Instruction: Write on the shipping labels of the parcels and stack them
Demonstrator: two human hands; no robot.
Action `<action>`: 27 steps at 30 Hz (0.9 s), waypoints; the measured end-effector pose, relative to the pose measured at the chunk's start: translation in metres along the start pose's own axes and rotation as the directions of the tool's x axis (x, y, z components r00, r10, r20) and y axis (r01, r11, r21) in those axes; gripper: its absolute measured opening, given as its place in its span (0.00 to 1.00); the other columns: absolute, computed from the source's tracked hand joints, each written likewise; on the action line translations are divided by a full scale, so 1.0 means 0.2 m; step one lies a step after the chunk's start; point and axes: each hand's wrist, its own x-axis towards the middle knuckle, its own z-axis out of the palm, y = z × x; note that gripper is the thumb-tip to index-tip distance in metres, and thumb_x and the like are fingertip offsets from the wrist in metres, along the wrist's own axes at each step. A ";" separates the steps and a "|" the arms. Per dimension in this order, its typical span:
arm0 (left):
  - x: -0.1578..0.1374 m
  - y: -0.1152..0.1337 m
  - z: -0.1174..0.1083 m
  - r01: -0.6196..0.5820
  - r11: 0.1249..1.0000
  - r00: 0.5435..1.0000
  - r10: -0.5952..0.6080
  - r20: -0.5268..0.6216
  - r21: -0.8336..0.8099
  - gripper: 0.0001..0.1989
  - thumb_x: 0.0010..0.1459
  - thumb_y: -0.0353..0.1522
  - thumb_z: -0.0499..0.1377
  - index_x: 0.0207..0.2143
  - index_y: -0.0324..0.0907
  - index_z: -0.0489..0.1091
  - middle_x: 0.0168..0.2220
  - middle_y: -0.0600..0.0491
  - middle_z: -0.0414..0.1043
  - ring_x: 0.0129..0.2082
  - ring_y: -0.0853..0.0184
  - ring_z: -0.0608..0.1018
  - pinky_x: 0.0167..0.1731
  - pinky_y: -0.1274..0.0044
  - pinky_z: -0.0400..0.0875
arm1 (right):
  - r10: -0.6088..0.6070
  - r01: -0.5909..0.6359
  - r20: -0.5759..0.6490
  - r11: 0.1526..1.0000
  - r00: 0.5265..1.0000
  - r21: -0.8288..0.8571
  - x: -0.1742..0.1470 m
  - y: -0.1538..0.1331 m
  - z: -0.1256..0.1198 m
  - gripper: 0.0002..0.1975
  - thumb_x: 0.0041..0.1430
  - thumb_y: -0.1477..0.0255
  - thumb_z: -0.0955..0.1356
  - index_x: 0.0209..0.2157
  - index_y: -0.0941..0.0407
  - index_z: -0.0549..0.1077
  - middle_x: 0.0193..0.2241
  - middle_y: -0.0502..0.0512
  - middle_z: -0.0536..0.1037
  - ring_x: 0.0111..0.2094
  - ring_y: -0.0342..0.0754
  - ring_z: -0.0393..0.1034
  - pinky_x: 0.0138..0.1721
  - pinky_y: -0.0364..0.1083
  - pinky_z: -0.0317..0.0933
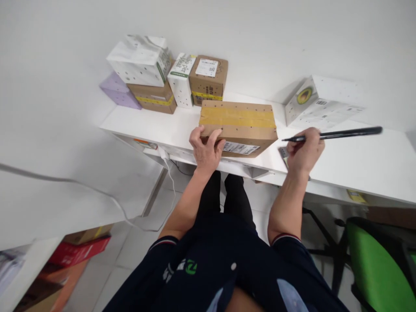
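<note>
the taped carton [238,126] sat at the tabletop [357,160] front edge. left hand [205,149] had its grip closed over the carton's near-left corner; right hand [304,151], just right of it, pinched a black pen [338,134]. marking stage, probably; steady aim needed.

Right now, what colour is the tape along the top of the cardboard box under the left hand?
Yellow tape on the brown cardboard box, seen in the head view.

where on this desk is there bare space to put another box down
Bare desk lies right of the right hand and marker, below the white box. A smaller patch sits left of the taped box held by the left hand. The back-left stack is crowded.
</note>
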 end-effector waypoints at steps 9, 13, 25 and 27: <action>0.00 0.00 0.00 0.071 0.996 0.996 -0.068 0.058 -0.058 0.23 0.65 0.49 0.51 0.50 0.44 0.72 0.58 0.40 0.54 0.64 0.52 0.57 0.63 0.60 0.55 | 0.525 0.275 0.327 0.177 0.786 -0.945 0.07 0.33 -0.08 0.22 0.60 0.56 0.64 0.28 0.59 0.77 0.35 0.70 0.81 0.43 0.61 0.76 0.39 0.48 0.61; 0.01 0.01 -0.02 0.049 0.998 0.998 -0.046 0.047 -0.044 0.23 0.66 0.48 0.51 0.51 0.44 0.72 0.58 0.40 0.54 0.64 0.52 0.58 0.63 0.61 0.57 | 0.491 0.230 0.289 0.178 0.821 -0.957 0.06 0.37 -0.01 0.22 0.61 0.55 0.64 0.37 0.60 0.79 0.42 0.72 0.81 0.46 0.61 0.75 0.41 0.50 0.63; 0.00 0.00 -0.01 0.075 0.997 0.995 -0.073 0.073 -0.027 0.24 0.65 0.50 0.51 0.52 0.44 0.71 0.58 0.40 0.53 0.65 0.52 0.57 0.63 0.60 0.57 | 0.290 0.203 0.258 0.207 0.922 -0.957 0.10 0.43 -0.66 0.40 0.51 0.50 0.70 0.62 0.53 0.65 0.60 0.69 0.64 0.59 0.68 0.58 0.55 0.61 0.57; 0.00 0.01 -0.01 0.074 0.997 0.994 -0.071 0.077 -0.037 0.24 0.65 0.50 0.50 0.52 0.44 0.71 0.59 0.40 0.53 0.65 0.52 0.56 0.63 0.59 0.56 | 0.317 0.266 0.324 0.213 0.891 -0.940 0.10 0.48 -0.75 0.39 0.52 0.50 0.70 0.62 0.53 0.65 0.59 0.68 0.65 0.59 0.67 0.58 0.55 0.61 0.56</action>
